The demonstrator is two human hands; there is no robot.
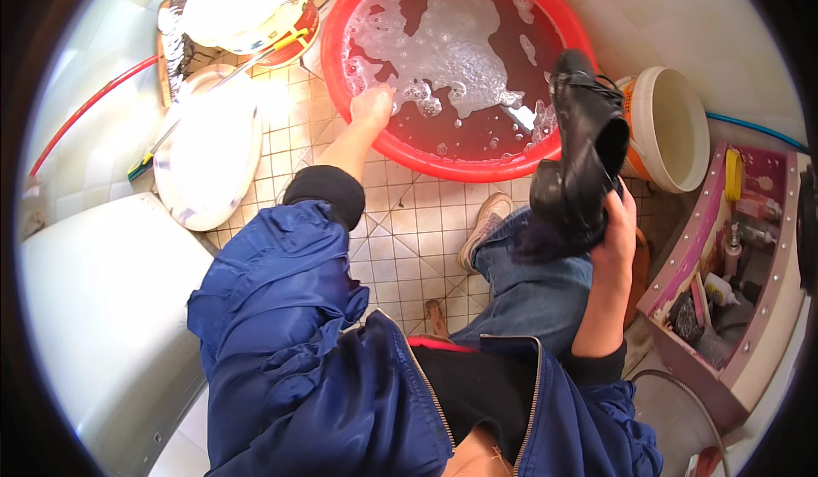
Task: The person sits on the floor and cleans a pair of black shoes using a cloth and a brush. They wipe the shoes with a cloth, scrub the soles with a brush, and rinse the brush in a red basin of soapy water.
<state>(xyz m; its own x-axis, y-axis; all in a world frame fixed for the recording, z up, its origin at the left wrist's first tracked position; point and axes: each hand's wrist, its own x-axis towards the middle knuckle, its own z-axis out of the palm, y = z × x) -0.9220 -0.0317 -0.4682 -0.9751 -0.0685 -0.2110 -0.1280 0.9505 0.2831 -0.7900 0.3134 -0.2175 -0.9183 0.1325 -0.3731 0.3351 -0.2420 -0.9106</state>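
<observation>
My right hand [618, 224] grips a black leather shoe or ankle boot [578, 125]. The boot is held up at the right, toe away from me and heel towards my legs. Dark, fuzzy material [553, 240], perhaps its lining, hangs below it beside my fingers. At the left side of a red plastic basin [441, 171], my left hand [372, 106] reaches over the rim. Its fingertips are at the water, and whether they hold anything is hidden. Foamy, soapy water [447, 61] fills the basin.
A white bucket [680, 132] stands right of the basin, near an open box of bottles [728, 253]. Leftward are an oval white basin [208, 164], a long-handled brush [172, 128], stacked tubs [255, 29] and a white appliance or lid [102, 285]. Tiled floor [409, 221] lies below.
</observation>
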